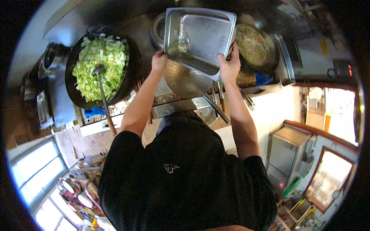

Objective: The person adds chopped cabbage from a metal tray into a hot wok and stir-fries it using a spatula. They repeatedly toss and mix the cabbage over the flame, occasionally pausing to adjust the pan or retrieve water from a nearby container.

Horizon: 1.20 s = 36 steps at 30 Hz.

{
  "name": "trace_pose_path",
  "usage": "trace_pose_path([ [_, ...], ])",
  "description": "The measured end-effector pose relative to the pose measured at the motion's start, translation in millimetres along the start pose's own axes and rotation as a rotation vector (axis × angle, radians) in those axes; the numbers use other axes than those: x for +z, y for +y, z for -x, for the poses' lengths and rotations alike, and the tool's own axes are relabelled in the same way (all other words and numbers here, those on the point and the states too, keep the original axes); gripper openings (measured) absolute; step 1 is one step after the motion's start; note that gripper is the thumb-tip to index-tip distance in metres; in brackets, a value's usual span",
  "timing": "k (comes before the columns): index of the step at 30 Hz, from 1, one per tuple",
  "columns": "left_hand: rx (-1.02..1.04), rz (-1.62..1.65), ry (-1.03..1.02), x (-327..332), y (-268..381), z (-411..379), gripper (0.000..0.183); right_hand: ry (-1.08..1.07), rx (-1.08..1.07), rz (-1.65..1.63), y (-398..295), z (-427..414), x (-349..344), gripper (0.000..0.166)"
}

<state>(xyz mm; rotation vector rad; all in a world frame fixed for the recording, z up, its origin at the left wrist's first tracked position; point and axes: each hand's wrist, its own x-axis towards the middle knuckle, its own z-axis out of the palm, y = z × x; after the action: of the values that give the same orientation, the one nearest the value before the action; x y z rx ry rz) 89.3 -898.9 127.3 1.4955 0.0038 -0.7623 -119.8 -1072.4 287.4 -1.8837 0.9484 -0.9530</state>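
Between my two hands is a rectangular stainless steel pan (205, 34), tilted so that I look into it; a little shiny liquid or residue shows at its left inside. My left hand (159, 62) grips its lower left edge. On the right side, my right hand (230, 65) holds the rim with the thumb inside. Below the pan sits a perforated metal strainer ladle (186, 79) whose handle points toward me. To the left stands a wok (68, 83) of chopped pale green vegetable (92, 55), with a wooden-handled ladle (102, 95) resting in it.
At right is another wok with cooked food (251, 46), a metal tray (284, 60) beside it. A round pot (156, 31) stands partly behind the pan. Blue cloth-like items (94, 111) lie along the stove front. A steel cabinet (283, 153) stands farther off at right.
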Motion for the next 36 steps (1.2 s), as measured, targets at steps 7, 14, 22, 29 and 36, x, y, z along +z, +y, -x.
trace_pose_path([
  [7, -0.266, 0.674, 0.121, 18, 24, -20, 0.047, -0.145, -0.529, 0.365, -71, 17, 55, 0.100],
  [14, -0.169, 0.753, -0.039, 29, 1, -59, 0.059, -0.177, -0.715, 0.462, -68, 19, 68, 0.105],
  [22, -0.290, 0.627, -0.076, 30, 30, -15, 0.052, 0.119, 0.169, -0.147, -13, -10, 31, 0.088],
  [29, -0.236, 0.536, -0.015, 28, 14, -49, 0.035, 0.147, -0.189, 0.385, 17, -65, 141, 0.093],
  [36, 0.115, 0.146, 0.168, 2, 29, -60, 0.030, 0.063, 0.411, -0.008, 47, -95, 162, 0.095],
])
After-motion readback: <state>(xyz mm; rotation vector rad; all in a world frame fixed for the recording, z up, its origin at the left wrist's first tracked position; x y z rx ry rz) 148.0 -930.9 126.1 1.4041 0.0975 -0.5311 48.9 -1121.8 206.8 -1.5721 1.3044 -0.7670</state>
